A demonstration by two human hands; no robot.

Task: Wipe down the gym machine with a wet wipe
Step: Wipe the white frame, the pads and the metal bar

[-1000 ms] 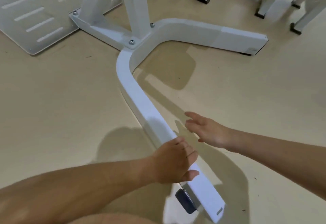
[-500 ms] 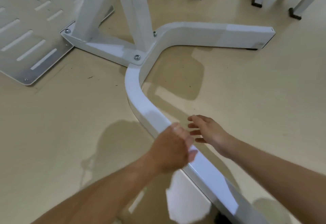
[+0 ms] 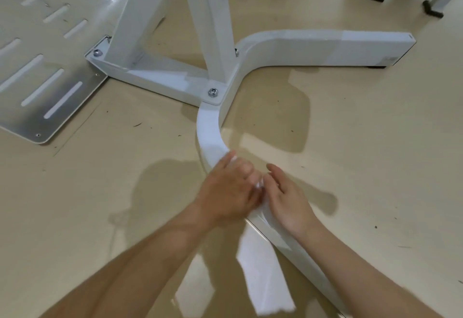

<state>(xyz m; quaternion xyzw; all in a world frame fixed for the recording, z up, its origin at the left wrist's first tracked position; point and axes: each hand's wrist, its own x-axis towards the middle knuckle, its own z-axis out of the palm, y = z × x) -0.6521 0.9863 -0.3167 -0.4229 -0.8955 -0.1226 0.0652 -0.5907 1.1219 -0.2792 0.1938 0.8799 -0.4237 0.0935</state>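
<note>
Here, left hand (image 3: 229,187) cups wet wipe (image 3: 259,184) against curved base leg (image 3: 209,132); right hand (image 3: 288,198) loose-fingered, holding nothing. Risk: wet wipe bunches at bend, skipping the inner face.

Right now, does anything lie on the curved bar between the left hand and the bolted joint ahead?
Nothing visible does. The curved bar is bare from the left hand up to the bolted joint.
</note>
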